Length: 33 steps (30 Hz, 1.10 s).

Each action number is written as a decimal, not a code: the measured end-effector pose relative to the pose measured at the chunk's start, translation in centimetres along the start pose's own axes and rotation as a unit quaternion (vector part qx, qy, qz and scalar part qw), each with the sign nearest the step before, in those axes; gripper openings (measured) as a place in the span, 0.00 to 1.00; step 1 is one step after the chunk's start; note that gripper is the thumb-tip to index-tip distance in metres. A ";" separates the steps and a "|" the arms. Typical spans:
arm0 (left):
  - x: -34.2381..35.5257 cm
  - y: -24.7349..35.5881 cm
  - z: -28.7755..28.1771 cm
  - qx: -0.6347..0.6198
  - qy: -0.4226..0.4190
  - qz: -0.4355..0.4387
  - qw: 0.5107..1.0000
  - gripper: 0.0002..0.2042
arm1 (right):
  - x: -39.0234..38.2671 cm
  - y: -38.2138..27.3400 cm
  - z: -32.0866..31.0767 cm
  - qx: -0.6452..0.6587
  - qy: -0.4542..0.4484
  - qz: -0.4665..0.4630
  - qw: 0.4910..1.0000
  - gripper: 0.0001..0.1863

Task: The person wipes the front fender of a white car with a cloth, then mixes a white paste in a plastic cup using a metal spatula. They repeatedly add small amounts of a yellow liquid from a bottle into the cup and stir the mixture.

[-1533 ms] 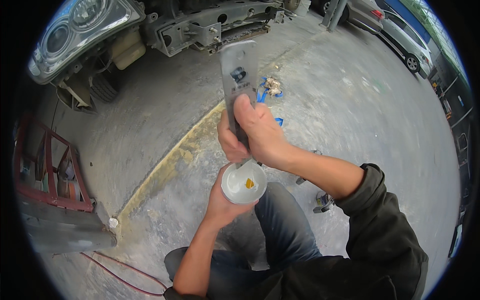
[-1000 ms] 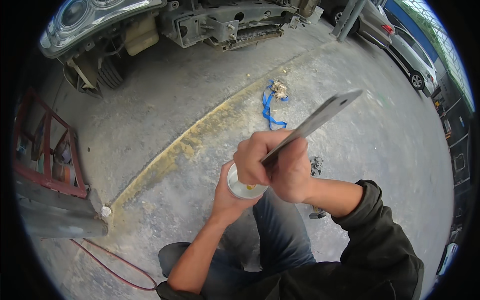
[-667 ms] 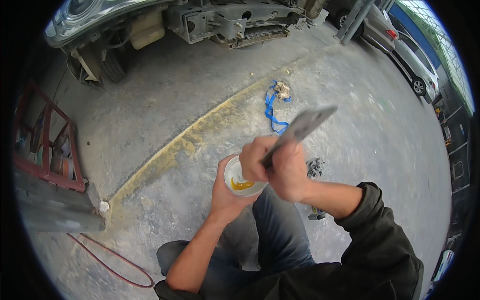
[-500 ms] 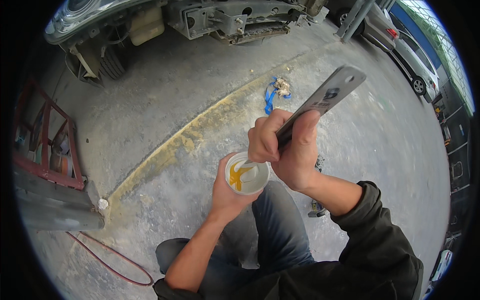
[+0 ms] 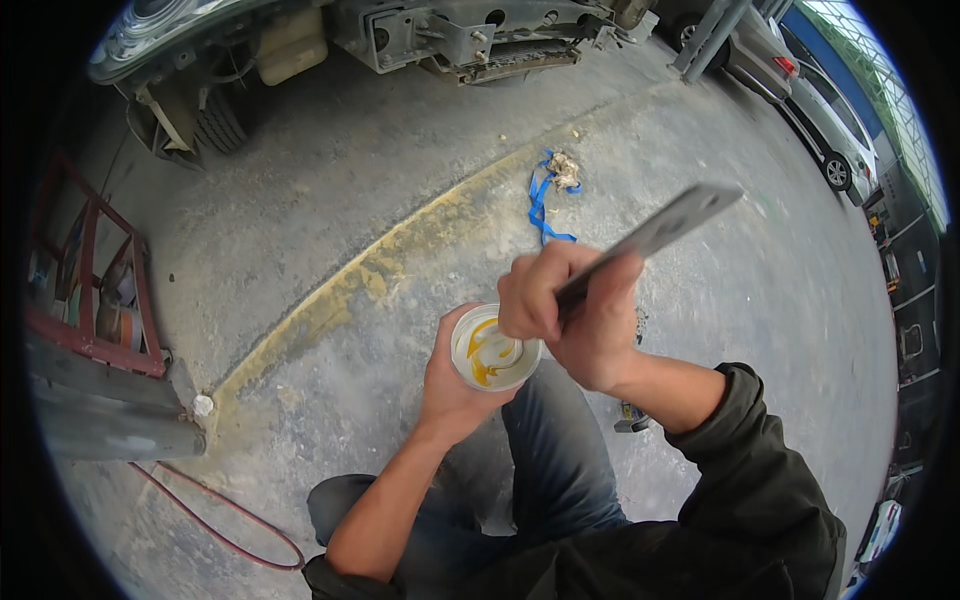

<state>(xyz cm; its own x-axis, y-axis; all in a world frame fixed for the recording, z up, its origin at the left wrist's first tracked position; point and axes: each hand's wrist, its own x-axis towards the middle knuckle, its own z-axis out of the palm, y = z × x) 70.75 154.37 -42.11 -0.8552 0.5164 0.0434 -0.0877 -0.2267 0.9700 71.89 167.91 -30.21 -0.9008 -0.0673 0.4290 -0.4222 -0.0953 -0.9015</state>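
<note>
A white cup is held from its left side by my left hand, fingers wrapped round it. Inside lies an off-white paste with yellow streaks swirled through it. My right hand is closed round a flat grey metal mixing stick with a hole near its upper end. The stick slants up to the right, its lower end hidden behind my fingers over the cup.
A partly stripped car front stands at the far left. Blue strips with a crumpled rag lie on the concrete floor. A red metal frame and a red hose are at left, parked cars at far right.
The stick has tipped lower, and my right hand has shifted slightly down. In the cup the yellow patch has spread into thinner, curved streaks.
</note>
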 end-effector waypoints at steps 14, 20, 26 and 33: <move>0.2 0.3 -0.1 -0.031 -0.026 -0.001 0.999 0.41 | -0.3 0.2 -0.6 0.033 0.028 -0.006 0.999 0.41; 0.3 -0.6 0.0 -0.006 -0.027 -0.013 1.000 0.42 | 0.6 -0.3 -0.9 0.053 0.028 -0.007 0.998 0.41; 0.4 -0.1 0.1 0.016 -0.027 -0.004 0.999 0.41 | -0.1 -0.6 -0.3 0.029 0.002 -0.006 1.000 0.40; 0.4 -0.1 0.1 -0.006 -0.038 -0.007 0.999 0.41 | -0.5 -0.4 -0.9 0.142 0.014 0.005 0.990 0.38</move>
<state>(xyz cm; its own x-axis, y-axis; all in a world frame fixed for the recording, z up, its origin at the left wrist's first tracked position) 70.45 154.72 -42.15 -0.8131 0.5802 0.0474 -0.1062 -0.2278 0.9679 72.43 168.89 -30.11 -0.9086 -0.0424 0.4155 -0.3721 -0.3696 -0.8515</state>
